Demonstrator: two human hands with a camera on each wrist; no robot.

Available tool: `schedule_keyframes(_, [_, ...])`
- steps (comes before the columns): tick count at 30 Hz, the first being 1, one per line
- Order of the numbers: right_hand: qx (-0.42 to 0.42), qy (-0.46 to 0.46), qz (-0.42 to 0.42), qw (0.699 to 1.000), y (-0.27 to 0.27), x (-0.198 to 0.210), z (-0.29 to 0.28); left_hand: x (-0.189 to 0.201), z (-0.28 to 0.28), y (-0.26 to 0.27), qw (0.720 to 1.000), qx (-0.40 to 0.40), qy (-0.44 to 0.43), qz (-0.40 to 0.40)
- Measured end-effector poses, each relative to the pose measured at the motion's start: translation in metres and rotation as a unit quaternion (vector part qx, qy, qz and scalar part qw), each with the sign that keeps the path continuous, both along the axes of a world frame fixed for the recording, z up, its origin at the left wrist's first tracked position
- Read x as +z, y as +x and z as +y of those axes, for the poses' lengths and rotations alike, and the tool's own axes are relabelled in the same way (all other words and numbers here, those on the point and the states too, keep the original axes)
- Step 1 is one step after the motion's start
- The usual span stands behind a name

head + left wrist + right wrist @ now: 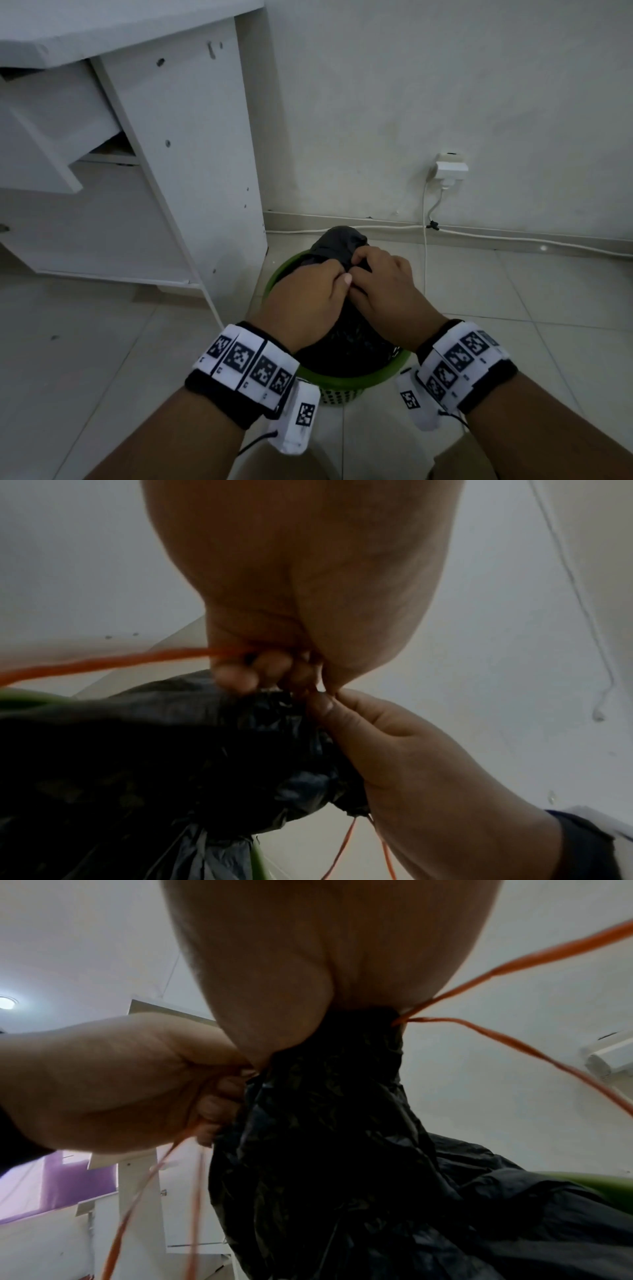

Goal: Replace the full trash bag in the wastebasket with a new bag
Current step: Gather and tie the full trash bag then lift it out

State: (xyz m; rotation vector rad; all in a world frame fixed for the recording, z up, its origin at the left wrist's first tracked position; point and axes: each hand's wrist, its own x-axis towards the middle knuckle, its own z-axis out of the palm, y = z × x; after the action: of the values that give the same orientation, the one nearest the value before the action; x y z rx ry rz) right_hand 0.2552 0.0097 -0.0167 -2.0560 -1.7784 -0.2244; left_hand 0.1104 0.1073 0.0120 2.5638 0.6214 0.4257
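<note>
The trash bag sits in the green wastebasket on the floor. The left hand and right hand both pinch its bunched neck and the orange strings, probably to tie it shut so nothing spills.

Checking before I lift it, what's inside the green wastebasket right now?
A full black trash bag fills the green wastebasket; both hands, left hand and right hand, grip its gathered top. Its contents are hidden.
</note>
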Motion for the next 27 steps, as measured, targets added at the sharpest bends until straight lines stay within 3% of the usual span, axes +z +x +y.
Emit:
schedule_keyframes(5, [0.008,-0.03,0.001,1.0,-0.002,0.003,0.001,-0.009,0.004,0.004,0.995,0.047,-0.078,-0.031])
schedule_keyframes(12, [0.064,-0.047,-0.037,0.996,0.012,0.009,-0.009,-0.008,0.018,-0.012,0.987,0.004,-0.157,-0.044])
schedule_keyframes(18, [0.082,-0.053,-0.055,0.994,0.018,0.007,-0.01,-0.011,0.028,-0.02,0.992,-0.02,-0.121,-0.018])
schedule_keyframes(22, [0.057,-0.029,0.034,0.997,0.013,0.005,-0.007,-0.011,0.031,-0.018,0.993,0.008,-0.115,-0.014])
schedule_keyframes(27, [0.032,0.04,0.283,0.958,0.012,0.011,-0.016,-0.017,0.029,-0.018,0.991,0.053,-0.122,-0.027])
